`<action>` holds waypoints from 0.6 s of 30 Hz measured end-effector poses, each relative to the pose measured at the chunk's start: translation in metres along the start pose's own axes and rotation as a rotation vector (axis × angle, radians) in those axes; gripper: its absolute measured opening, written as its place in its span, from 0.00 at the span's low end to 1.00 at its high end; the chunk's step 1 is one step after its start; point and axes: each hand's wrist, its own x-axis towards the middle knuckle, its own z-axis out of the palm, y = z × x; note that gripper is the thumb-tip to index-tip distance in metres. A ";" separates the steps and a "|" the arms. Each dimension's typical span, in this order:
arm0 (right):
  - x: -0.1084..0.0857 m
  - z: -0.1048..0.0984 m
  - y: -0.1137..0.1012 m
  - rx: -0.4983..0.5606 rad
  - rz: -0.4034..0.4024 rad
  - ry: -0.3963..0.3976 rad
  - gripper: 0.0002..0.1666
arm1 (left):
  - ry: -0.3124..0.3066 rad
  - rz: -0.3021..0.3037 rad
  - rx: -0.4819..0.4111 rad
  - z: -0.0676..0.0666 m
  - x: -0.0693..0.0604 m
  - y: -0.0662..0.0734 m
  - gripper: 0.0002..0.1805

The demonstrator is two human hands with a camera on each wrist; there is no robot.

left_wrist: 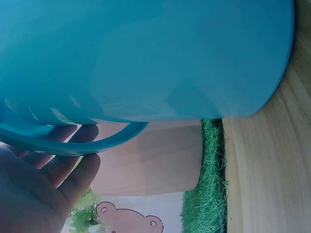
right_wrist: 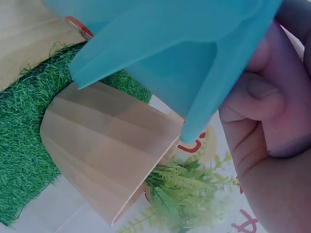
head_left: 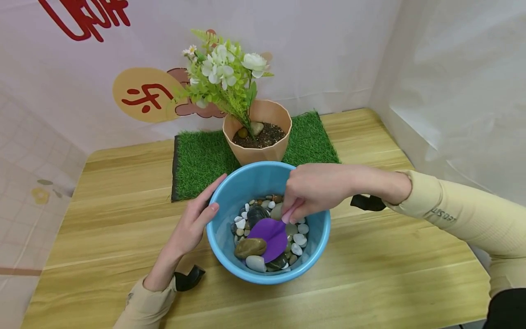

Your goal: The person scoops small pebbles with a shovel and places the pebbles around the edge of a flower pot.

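In the head view a light-blue bucket [head_left: 255,179] holds several pebbles [head_left: 300,239], white, grey and dark. My right hand [head_left: 314,189], over its right rim, grips the pink handle [right_wrist: 287,97] of a purple shovel [head_left: 273,235]. The shovel's blade lies down among the stones; a large brown stone [head_left: 249,247] covers its left edge. A pale grey stone [head_left: 256,263] sits just below that one. My left hand [head_left: 193,224] holds the bucket's left rim, thumb at the edge. The left wrist view shows those fingers around a blue loop [left_wrist: 116,138] at the bucket's side.
Behind the bucket stands a peach flowerpot [head_left: 263,155] with soil, two stones and white flowers [head_left: 222,68]. Beneath it lies a green turf mat [head_left: 201,160] on the wooden table [head_left: 123,210]. Printed cloth [head_left: 328,50] hangs behind. Black straps [head_left: 190,278] hang by the wrists.
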 end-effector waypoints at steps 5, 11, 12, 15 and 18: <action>-0.004 -0.002 0.000 0.026 0.016 0.018 0.12 | -0.001 0.004 0.005 0.000 0.001 0.000 0.32; -0.007 -0.001 -0.002 -0.077 -0.027 0.036 0.11 | -0.001 -0.002 0.001 -0.001 0.000 0.000 0.32; -0.007 -0.001 -0.003 -0.098 -0.039 0.035 0.10 | -0.001 -0.003 -0.001 -0.001 0.000 0.000 0.32; -0.007 -0.002 -0.003 -0.138 -0.063 0.025 0.09 | 0.001 0.003 -0.004 -0.001 0.000 0.000 0.32; -0.009 -0.005 -0.001 -0.128 -0.078 0.010 0.10 | 0.002 0.012 -0.006 0.000 0.000 0.000 0.32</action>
